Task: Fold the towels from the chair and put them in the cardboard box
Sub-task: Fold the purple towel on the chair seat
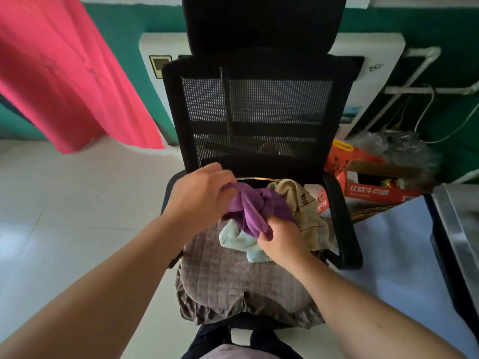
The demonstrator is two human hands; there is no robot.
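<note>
A black mesh office chair (256, 104) faces me, its seat covered by a grey-brown quilted cushion (233, 278). On the seat lie a crumpled purple towel (252, 207), a pale blue towel (239, 240) under it and a beige towel (303, 206) to the right. My left hand (199, 195) grips the purple towel at its upper left end. My right hand (281, 240) pinches its lower end, with the cloth bunched between both hands just above the seat. A red and white cardboard box (373, 189) stands on the floor right of the chair.
A pink cloth (64, 73) hangs at the upper left. A white appliance (368, 81) stands behind the chair against a green wall. A table with a pale blue top (404, 244) and a metal edge (458, 229) fills the right. Light floor tiles (77, 208) lie to the left.
</note>
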